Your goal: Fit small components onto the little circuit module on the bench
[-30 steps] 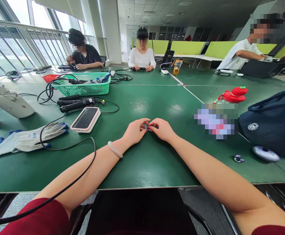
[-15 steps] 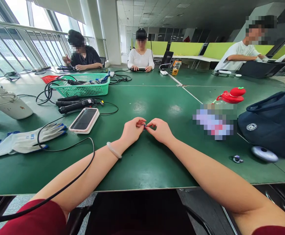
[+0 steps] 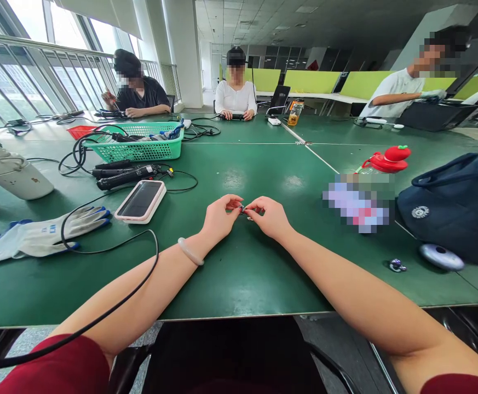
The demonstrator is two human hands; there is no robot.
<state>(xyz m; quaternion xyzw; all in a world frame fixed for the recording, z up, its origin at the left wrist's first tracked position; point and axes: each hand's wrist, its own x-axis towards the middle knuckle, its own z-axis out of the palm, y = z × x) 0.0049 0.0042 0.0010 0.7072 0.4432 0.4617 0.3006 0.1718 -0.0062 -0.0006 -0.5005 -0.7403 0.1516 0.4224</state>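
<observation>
Head view. A small dark object (image 3: 242, 209) is pinched between the fingertips of the left hand (image 3: 221, 216) and the right hand (image 3: 269, 215), which are brought together over the green table (image 3: 242, 290); neither grip is released. Whether the table is touched by the object cannot be told. The work is judged to be in progress, since both hands are engaged and the object has not been set down; how much is done and how much is left cannot be read, most of the object being covered by the fingers. A second small dark item (image 3: 397, 266) is left unheld to the right, near an oval case (image 3: 441, 257) placed beside a navy bag (image 3: 460, 208). Farther in, a bottle with a red lid (image 3: 390, 158) is partly masked by blurring. To the left are seen a phone (image 3: 141, 201), a pale glove (image 3: 58, 230), black devices (image 3: 126, 178) and a green basket (image 3: 140, 149). A black cable (image 3: 155, 241) is draped across the left forearm (image 3: 171, 276) and might be snagged; no obstacle is seen between the hands. Co-workers (image 3: 236, 98) are shown beyond
</observation>
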